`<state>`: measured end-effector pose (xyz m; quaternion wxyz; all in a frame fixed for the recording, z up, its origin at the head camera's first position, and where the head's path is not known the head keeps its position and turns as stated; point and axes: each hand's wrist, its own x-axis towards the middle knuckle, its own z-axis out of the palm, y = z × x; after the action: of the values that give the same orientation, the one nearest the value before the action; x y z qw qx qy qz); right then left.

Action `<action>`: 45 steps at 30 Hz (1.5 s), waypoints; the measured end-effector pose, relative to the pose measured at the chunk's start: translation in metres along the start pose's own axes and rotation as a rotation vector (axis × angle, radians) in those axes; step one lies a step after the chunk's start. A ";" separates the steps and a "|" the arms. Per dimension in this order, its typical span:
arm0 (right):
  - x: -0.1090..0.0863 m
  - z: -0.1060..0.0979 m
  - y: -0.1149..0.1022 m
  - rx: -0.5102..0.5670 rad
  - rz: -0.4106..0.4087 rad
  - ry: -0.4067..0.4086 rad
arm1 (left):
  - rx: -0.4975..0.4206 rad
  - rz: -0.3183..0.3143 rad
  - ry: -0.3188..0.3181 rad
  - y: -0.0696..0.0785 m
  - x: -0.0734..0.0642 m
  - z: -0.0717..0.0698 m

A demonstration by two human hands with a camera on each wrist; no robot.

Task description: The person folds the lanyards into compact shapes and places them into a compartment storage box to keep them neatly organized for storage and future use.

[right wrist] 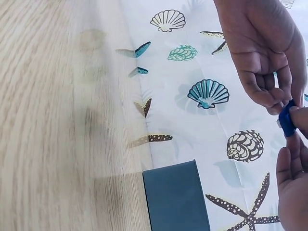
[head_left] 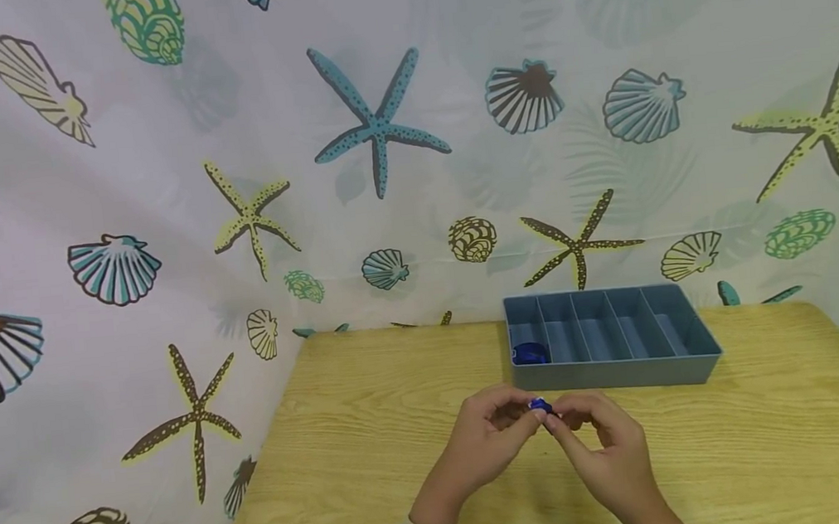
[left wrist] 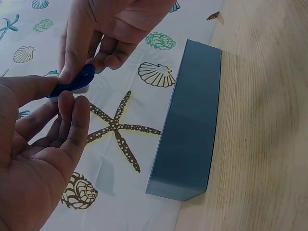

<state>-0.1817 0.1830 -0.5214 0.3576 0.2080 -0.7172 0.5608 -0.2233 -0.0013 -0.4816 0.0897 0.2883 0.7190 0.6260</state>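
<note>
Both hands meet above the wooden table (head_left: pixel 374 432), just in front of a grey-blue divided tray (head_left: pixel 616 370). Between them they hold a small blue piece (head_left: pixel 540 405). My left hand (head_left: pixel 525 419) pinches its one end with thumb and fingertips. My right hand (head_left: pixel 559 421) pinches the other end. The left wrist view shows the blue piece (left wrist: pixel 77 81) between the left hand (left wrist: pixel 60 98) and the right hand (left wrist: pixel 82 67), with the tray (left wrist: pixel 190 125) beside them. In the right wrist view the blue piece (right wrist: pixel 287 118) sits between both hands.
The tray has several narrow compartments, and another blue thing (head_left: pixel 529 354) lies in its leftmost one. A curtain printed with shells and starfish (head_left: pixel 377 124) hangs behind and to the left of the table. Bare wood stretches left and right of the hands.
</note>
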 end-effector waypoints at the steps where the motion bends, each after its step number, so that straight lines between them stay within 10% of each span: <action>1: 0.000 -0.001 -0.001 0.002 0.036 -0.009 | -0.002 0.014 -0.007 0.000 0.000 -0.001; 14: 0.003 -0.007 0.000 -0.033 0.160 -0.113 | 0.003 0.096 -0.034 -0.006 -0.001 -0.004; 28: -0.001 -0.021 0.006 0.146 0.342 -0.377 | 0.017 0.045 -0.072 -0.013 -0.003 -0.006; 38: -0.003 -0.019 0.004 0.035 0.364 -0.248 | -0.088 -0.052 -0.075 -0.016 0.008 0.000; 45: -0.002 -0.022 0.004 -0.025 0.382 -0.170 | 0.021 0.025 -0.006 -0.033 0.022 0.006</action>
<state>-0.1771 0.2047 -0.5233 0.1855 0.1102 -0.7781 0.5899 -0.2479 0.0139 -0.5092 0.0809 0.3000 0.7217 0.6185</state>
